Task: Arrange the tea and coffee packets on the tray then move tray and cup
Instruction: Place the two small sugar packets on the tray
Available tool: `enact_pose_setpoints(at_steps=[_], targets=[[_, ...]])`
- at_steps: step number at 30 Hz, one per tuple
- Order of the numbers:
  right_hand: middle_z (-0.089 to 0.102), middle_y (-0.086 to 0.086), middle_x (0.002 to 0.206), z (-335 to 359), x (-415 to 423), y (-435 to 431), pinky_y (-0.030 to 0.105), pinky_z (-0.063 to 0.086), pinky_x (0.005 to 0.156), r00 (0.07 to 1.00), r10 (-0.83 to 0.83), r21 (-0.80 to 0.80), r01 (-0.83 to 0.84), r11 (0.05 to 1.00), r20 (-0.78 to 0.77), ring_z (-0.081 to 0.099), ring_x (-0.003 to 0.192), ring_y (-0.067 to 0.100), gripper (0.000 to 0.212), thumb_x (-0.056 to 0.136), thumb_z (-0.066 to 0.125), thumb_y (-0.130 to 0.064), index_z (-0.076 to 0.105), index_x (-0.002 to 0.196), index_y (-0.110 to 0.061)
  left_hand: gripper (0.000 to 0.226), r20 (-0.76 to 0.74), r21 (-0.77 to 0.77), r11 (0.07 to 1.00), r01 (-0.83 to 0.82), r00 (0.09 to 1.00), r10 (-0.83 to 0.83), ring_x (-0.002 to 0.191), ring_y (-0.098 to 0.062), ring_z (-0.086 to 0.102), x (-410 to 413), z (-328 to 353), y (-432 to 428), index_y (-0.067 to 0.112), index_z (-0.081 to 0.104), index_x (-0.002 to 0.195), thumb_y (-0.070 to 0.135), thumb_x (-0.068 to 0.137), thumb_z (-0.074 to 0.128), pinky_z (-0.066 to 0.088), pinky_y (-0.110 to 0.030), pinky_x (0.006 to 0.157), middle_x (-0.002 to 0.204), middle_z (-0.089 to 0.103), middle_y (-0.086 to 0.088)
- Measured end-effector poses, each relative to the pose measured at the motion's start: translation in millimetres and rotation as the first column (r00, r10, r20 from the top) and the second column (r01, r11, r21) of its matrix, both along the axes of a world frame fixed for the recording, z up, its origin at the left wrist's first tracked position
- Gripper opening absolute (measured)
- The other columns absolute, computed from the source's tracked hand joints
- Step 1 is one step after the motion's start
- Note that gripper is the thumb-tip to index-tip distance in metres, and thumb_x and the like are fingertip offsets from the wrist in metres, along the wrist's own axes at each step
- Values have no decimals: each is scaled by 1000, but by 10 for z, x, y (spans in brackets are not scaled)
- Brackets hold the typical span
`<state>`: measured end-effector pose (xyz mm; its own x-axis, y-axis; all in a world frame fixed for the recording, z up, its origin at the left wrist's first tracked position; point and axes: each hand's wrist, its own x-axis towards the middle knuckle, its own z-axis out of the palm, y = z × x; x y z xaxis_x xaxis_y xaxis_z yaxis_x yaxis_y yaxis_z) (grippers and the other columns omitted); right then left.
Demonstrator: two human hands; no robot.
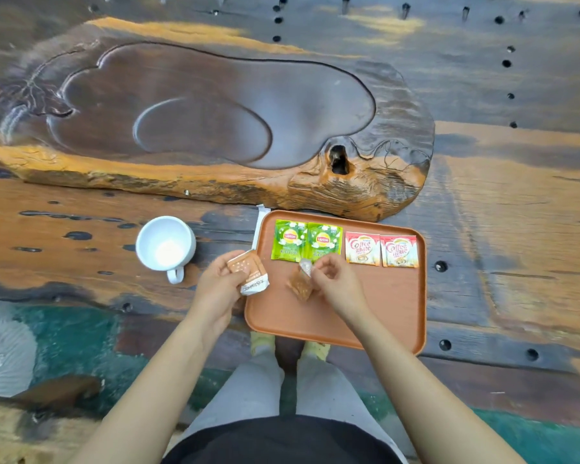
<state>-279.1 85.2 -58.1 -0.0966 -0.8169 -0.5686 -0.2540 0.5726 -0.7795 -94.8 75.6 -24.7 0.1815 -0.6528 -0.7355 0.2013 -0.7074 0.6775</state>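
An orange-brown tray [375,309] lies on the wooden table. Along its far side rest two green Lipton tea packets [307,242] and two red-and-white Coffee-mate packets [380,251], side by side. My left hand [220,283] hovers at the tray's left edge, gripping orange-and-white packets [250,272]. My right hand [332,283] is over the tray, pinching the top of a small brown packet [300,283] that hangs down to the tray surface. A white cup [164,247], empty, stands left of the tray with its handle toward me.
A large carved dark wooden slab [215,122] fills the table beyond the tray. A thin white stick packet [259,226] lies just outside the tray's far left corner. The table surface [516,212] has several dark holes. My legs are below the table edge.
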Motion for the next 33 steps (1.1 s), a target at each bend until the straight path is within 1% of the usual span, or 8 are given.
enact_pose_setpoints(at_steps=[3, 7, 11, 22, 24, 27, 30, 33], targets=[[53, -1, 66, -116, 165, 70, 13, 36, 54, 974, 217, 64, -213, 975, -66, 49, 61, 13, 14, 80, 57, -4, 54, 73, -16, 36, 27, -17, 1000, -8, 1000, 9, 83, -14, 61, 191, 34, -2, 6, 52, 117, -12, 86, 46, 52, -24, 71, 92, 64, -3], [60, 4, 79, -226, 324, 127, 24, 31, 59, 929, 249, -19, -264, 964, -275, 51, 72, 16, 6, 79, 58, -5, 60, 79, -11, 35, 25, -13, 999, -37, 999, 37, 88, -17, 62, 341, 64, 34, 5, 52, 119, -9, 86, 49, 49, -33, 86, 97, 65, -7], [60, 11, 96, -256, 420, 184, 35, 43, 76, 864, 224, -75, -286, 955, -450, 54, 89, 27, 1, 81, 58, -9, 59, 81, -8, 33, 15, 1, 999, -35, 999, 35, 86, -18, 63, 354, 73, 65, 5, 52, 118, -7, 87, 49, 53, -29, 77, 95, 65, -7], [57, 10, 107, -210, 429, 193, 38, 45, 88, 852, 135, -124, -227, 966, -507, 52, 102, 26, 19, 86, 59, -19, 60, 101, -8, 29, -35, 55, 998, 1, 999, 1, 88, -20, 65, 280, 45, 133, 2, 53, 117, 1, 88, 53, 54, -28, 73, 106, 65, -15], [58, 9, 105, -129, 405, 211, 30, 47, 84, 889, 138, -184, -238, 954, -436, 53, 96, 20, 23, 88, 58, -26, 59, 103, -9, 25, -90, 64, 997, -31, 995, 36, 82, -17, 64, 230, 30, 134, 4, 55, 112, 1, 87, 53, 53, -24, 69, 95, 67, -11], [63, 1, 93, 61, 479, 268, 9, 45, 66, 962, 265, -177, -272, 946, -65, 56, 76, 4, 14, 91, 54, -27, 61, 98, -17, 14, -226, 97, 994, -53, 971, 73, 71, -13, 68, 114, 10, 131, 7, 60, 98, 2, 88, 52, 56, -21, 62, 80, 72, -5], [65, -2, 76, 174, 502, 304, 18, 53, 60, 958, 116, -90, -95, 991, 263, 62, 62, 4, 14, 95, 48, -22, 60, 88, -23, 12, -334, 83, 993, -79, 937, 102, 61, -8, 70, -18, -4, 131, 10, 61, 88, 3, 89, 50, 57, -19, 57, 65, 74, 0], [64, 1, 68, 220, 415, 338, 17, 54, 53, 926, -38, -38, 56, 998, 376, 63, 52, 4, 14, 95, 49, -21, 60, 89, -14, 12, -349, 66, 989, -133, 926, 147, 64, -11, 70, -135, -13, 116, 8, 56, 93, -1, 87, 52, 58, -21, 61, 73, 72, -6]])
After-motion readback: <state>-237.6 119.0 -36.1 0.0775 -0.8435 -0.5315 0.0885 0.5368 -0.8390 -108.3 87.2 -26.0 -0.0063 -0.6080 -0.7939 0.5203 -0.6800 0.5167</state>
